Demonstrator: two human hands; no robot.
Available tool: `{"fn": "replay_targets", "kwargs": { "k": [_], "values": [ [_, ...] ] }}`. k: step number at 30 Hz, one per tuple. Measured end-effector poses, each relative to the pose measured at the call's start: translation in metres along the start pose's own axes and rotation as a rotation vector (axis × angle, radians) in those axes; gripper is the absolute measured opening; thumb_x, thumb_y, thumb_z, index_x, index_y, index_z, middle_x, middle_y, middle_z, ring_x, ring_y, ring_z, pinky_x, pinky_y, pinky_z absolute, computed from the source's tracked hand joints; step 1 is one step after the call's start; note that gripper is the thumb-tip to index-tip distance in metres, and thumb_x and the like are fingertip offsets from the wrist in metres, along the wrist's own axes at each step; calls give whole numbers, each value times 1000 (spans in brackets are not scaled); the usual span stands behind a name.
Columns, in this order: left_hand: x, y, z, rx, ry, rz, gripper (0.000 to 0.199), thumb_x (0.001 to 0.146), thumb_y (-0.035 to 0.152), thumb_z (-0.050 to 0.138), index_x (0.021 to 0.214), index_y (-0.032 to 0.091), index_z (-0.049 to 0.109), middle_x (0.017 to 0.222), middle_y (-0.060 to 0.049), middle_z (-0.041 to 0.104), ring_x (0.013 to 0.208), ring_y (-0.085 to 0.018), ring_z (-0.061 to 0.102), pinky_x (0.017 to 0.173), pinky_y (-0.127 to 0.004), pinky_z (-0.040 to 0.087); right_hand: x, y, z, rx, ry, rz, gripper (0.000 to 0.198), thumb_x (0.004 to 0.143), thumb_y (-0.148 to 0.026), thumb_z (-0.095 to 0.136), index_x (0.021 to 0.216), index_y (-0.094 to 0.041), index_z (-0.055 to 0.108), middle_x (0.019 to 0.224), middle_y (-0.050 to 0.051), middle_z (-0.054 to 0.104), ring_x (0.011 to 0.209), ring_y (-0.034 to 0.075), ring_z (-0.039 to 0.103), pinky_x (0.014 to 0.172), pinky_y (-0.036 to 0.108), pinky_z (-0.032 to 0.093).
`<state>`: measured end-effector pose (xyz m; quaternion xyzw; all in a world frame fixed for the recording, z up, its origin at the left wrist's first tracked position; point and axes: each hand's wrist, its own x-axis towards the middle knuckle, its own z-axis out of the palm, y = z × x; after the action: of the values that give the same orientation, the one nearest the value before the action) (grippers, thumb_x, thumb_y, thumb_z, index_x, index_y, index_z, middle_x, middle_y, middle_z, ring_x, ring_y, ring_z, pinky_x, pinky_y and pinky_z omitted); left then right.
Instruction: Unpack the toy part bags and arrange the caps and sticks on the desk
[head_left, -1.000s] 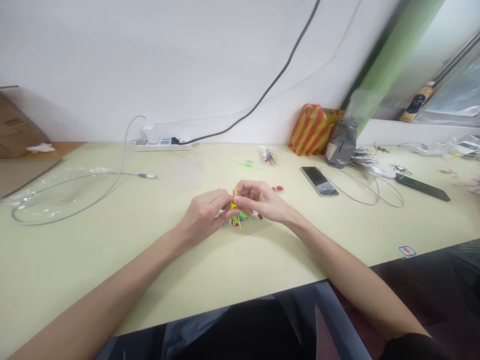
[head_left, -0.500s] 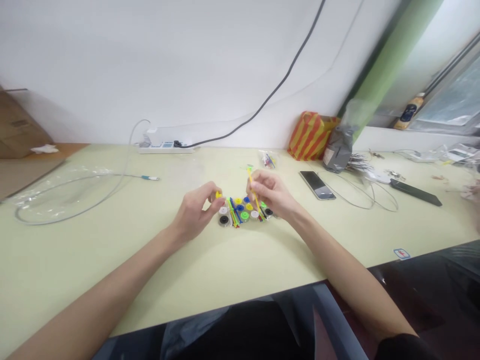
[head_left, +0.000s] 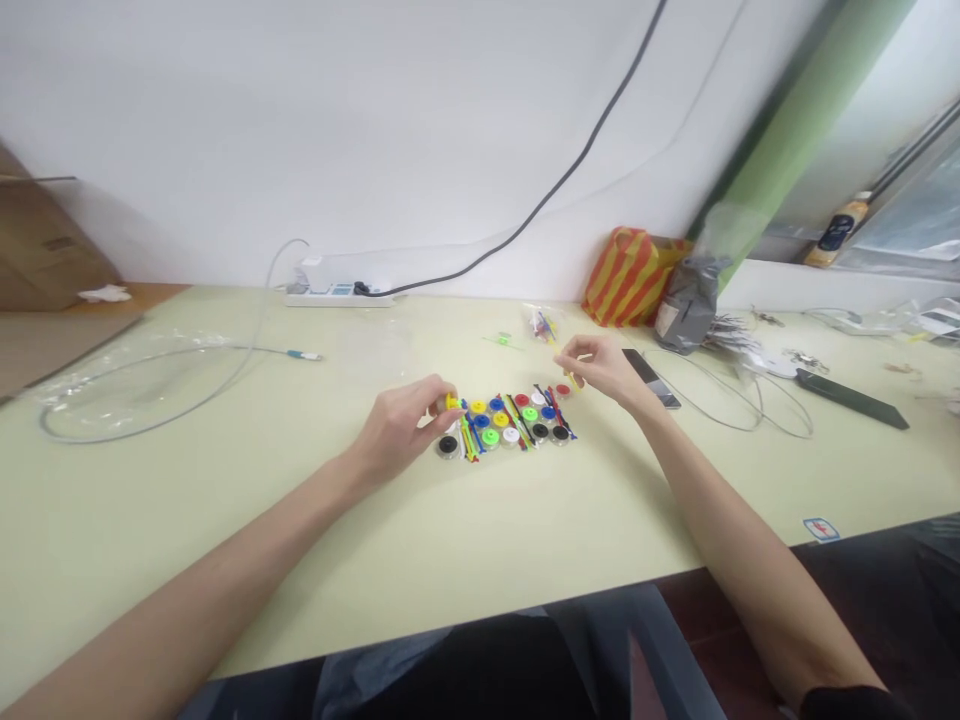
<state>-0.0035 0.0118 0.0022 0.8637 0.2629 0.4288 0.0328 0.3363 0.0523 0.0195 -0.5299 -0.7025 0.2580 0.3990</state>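
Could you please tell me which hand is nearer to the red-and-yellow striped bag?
Right: the right hand is a short way in front of the striped bag, while the left hand is farther off, well to the bag's left.

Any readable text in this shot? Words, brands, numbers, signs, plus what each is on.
None legible.
Bottle label by the window: light marks on dark blue, too blurred.
Blue-framed sticker at the table's near edge: red mark, too small to make out.
Pale label on the grey bag: too blurred.
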Motion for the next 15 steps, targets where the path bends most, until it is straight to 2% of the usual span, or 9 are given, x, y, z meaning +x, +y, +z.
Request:
{"fn": "replay_targets", "kwargs": {
  "k": [3,5,10,15],
  "values": [
    [0,0,1,0,-24,-18,17,103,35,56,96,19,60,69,3,57,58,-10,51,60,-22,42,-5,2,4,-322,-40,-61,22,86,-34,65,73,-17,63,71,4,68,61,14,57,61,27,41],
    [0,0,1,3,-32,-15,17,103,34,56,95,19,60,69,3,57,58,-10,51,60,-22,42,-9,-3,6,-449,-75,-75,19,87,-30,61,73,-17,63,70,3,68,62,14,56,62,27,38],
    [1,0,1,-11,-28,-4,16,102,33,57,94,19,59,68,4,57,57,-10,51,59,-21,42,-14,-17,10,-523,-127,-64,18,88,-28,58,74,-18,61,71,3,68,63,14,56,59,26,33],
    [1,0,0,6,-29,-14,20,102,37,56,94,19,61,67,3,59,57,-11,52,59,-22,43,-14,-17,10,-563,-155,-58,15,87,-26,60,75,-18,63,74,4,70,65,15,58,62,26,34]
  ]
}}
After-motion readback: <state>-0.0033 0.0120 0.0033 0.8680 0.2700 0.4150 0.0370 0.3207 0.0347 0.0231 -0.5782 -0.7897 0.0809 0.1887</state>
